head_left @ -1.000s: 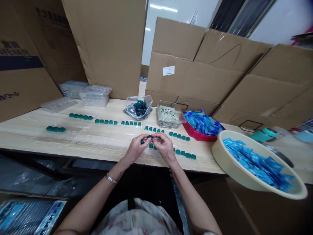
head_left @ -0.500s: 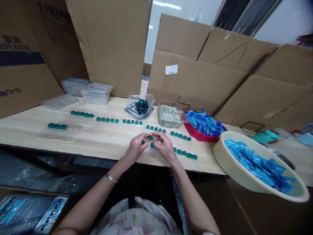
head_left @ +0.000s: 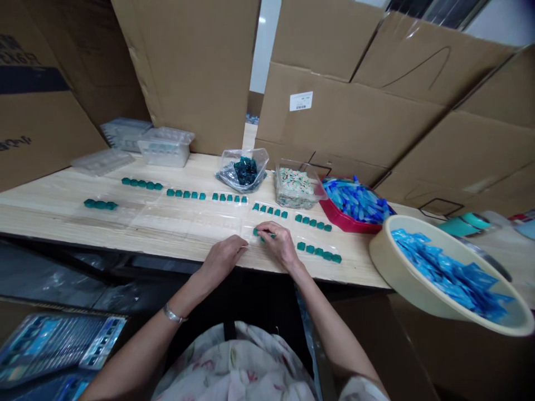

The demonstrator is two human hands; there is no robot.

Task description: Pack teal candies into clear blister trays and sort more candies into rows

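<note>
My right hand (head_left: 278, 240) rests near the table's front edge, fingers curled down onto a row of small teal blocks (head_left: 259, 233) lying in a clear plastic tray. My left hand (head_left: 223, 256) lies just to its left on the wooden table (head_left: 175, 234), fingers curled loosely; I cannot make out anything in it. More rows of teal blocks (head_left: 186, 194) sit in clear trays across the table. Another short row of blocks (head_left: 319, 252) lies right of my right hand.
A clear bag of teal blocks (head_left: 243, 170), a clear tub of patterned pieces (head_left: 296, 186), a red tray of blue packets (head_left: 355, 203) and a cream bowl of blue packets (head_left: 447, 275) stand at the right. Clear tray stacks (head_left: 165, 146) sit back left. Cardboard boxes wall the rear.
Both hands came apart and dropped to the table; the right hand now presses on the block row, and the left hand moved left and down. The camera tilted down.
</note>
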